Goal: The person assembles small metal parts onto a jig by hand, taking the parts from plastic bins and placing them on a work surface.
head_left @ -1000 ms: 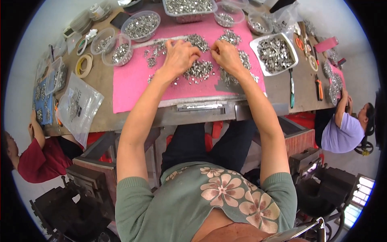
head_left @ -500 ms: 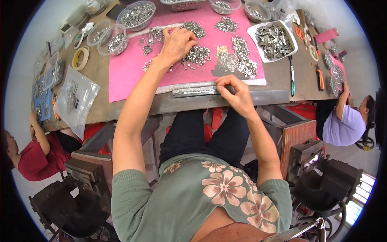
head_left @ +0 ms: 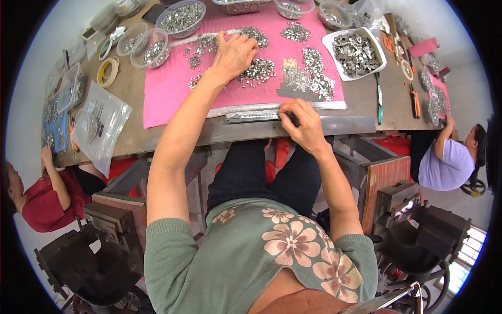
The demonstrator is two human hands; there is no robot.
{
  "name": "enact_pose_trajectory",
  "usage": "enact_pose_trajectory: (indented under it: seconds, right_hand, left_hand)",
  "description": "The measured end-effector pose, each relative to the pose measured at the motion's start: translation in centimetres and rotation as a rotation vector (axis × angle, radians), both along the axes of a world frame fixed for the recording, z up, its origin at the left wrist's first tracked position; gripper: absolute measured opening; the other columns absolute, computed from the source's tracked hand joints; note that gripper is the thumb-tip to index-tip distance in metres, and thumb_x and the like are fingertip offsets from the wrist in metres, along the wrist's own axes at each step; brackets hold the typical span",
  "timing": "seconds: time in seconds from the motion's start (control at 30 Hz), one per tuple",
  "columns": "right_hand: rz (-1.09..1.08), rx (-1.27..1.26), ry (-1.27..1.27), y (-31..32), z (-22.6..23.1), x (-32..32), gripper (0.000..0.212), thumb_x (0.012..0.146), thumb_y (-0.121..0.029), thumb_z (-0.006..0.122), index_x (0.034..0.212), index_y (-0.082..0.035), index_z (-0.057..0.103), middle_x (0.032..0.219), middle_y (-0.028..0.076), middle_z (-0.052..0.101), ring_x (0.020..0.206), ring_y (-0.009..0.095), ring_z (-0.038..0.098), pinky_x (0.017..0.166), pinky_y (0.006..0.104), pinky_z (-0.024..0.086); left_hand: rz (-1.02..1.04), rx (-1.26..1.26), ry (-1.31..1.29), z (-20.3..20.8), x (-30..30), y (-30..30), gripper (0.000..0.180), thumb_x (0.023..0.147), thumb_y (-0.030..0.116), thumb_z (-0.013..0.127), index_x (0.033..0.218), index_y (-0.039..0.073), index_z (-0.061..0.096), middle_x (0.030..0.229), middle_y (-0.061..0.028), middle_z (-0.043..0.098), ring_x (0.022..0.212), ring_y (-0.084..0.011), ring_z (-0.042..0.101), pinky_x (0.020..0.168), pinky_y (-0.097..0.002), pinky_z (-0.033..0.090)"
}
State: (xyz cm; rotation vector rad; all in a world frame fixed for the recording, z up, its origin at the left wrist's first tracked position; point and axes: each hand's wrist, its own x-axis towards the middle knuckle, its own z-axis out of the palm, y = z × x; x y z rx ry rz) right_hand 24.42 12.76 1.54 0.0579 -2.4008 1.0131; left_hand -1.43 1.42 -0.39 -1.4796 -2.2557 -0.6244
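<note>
My left hand [head_left: 235,56] reaches over piles of small shiny metal pieces [head_left: 257,70] on a pink mat [head_left: 172,99]. One finger stretches out, while the others curl down toward the pieces; their tips are hidden. At the table's front edge, my right hand [head_left: 304,124] has thumb and fingers pressed together at the right end of a narrow metal strip [head_left: 253,116]. Whatever lies in that pinch is too small or covered to make out. Close beyond it lie thin metal slivers [head_left: 297,79] on a dark grey plate [head_left: 298,94], beside another heap of pieces [head_left: 319,81].
A white square tray [head_left: 384,56] of metal parts stands at right, near pliers [head_left: 414,102] and a green-handled tool [head_left: 379,99]. Round clear tubs [head_left: 180,35] line the back. Tape [head_left: 107,73] and a plastic bag [head_left: 102,125] lie left. Two other people sit at either side.
My left hand has shifted slightly to the right above the piles, with a finger stretched farther out. The right fingers are curled a little closer at the strip's end. The view has shifted slightly.
</note>
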Motion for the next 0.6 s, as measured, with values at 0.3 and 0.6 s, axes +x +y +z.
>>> enact_pose_trajectory:
  seconds: [0.3,0.6]
  right_hand:
    - [0.034,0.027,0.021,0.0,-0.4,-0.1,0.016,0.08,0.002,0.07,0.091,-0.004,0.06,0.092,0.008,0.067,0.088,0.028,0.064,0.082,0.0391,0.047]
    - [0.013,0.043,0.024,0.1,0.0,0.0,0.016,0.08,0.0,0.071,0.092,-0.004,0.062,0.094,0.008,0.067,0.091,0.027,0.065,0.084,0.0394,0.047]
  left_hand:
    - [-0.021,0.041,-0.01,0.9,0.7,0.1,0.006,0.094,0.016,0.066,0.096,0.011,0.066,0.091,-0.0031,0.066,0.095,-0.0226,0.063,0.103,-0.055,0.03]
    - [-0.187,0.199,-0.657,3.4,12.4,-5.0,0.005,0.095,0.006,0.061,0.096,0.003,0.058,0.083,-0.0127,0.061,0.08,-0.0311,0.059,0.077,-0.04,0.043]
